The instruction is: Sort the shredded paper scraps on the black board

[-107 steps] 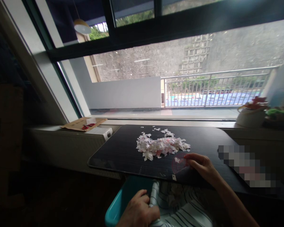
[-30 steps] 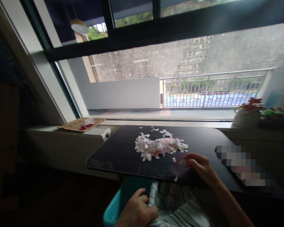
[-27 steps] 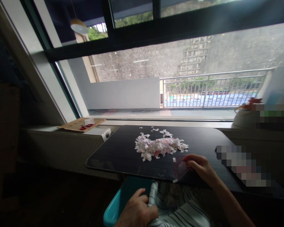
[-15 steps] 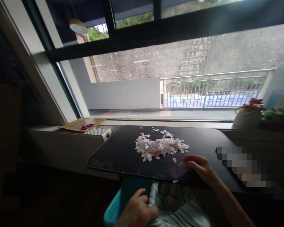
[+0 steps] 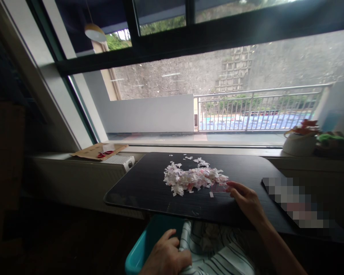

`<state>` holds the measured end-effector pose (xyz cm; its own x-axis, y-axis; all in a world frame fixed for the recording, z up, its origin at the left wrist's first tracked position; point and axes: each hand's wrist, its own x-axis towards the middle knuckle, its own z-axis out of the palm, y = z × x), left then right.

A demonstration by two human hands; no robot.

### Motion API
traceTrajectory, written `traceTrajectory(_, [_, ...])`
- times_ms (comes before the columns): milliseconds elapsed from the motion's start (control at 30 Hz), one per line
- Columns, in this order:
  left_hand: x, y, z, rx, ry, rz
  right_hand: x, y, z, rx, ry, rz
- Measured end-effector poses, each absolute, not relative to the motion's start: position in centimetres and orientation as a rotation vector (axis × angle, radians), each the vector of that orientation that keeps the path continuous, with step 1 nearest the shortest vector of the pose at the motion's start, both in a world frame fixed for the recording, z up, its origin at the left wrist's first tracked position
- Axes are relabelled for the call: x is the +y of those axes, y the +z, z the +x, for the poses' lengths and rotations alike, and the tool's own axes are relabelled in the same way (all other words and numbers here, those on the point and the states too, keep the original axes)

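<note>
My right hand pinches a thin clear plastic piece with reddish edges, low over the dark tabletop. It reaches the right end of a heap of small paper scraps, mostly white with some pink. One loose scrap lies just in front of the heap. Below the table's front edge, my left hand is closed on the rolled rim of a striped cloth, beside a teal tub. Pale scraps seem to lie in the cloth's shaded hollow.
The black table stands against a window sill. Red-handled scissors lie on brown cardboard at left, by a white radiator. A white pot sits on the sill at right. A blurred-out flat object rests at the table's right.
My right hand has moved the plastic piece away from the table's front edge, up to the heap. A scrap at that edge is gone from there. My left hand stays put.
</note>
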<state>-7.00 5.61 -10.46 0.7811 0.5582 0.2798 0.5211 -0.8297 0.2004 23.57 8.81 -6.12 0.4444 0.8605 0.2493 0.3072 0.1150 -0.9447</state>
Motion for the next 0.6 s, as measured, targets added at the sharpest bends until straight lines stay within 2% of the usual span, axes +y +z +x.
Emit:
traceTrajectory(333, [7.0,-14.1,-7.0,0.882,0.429,2.896,8.5,-6.0,23.3,-1.148,0.621,-1.358])
traceTrajectory(600, [5.6,-10.5,-7.0,0.829,0.551,2.859,8.1,-6.2,23.2,-1.264,0.742,-1.288])
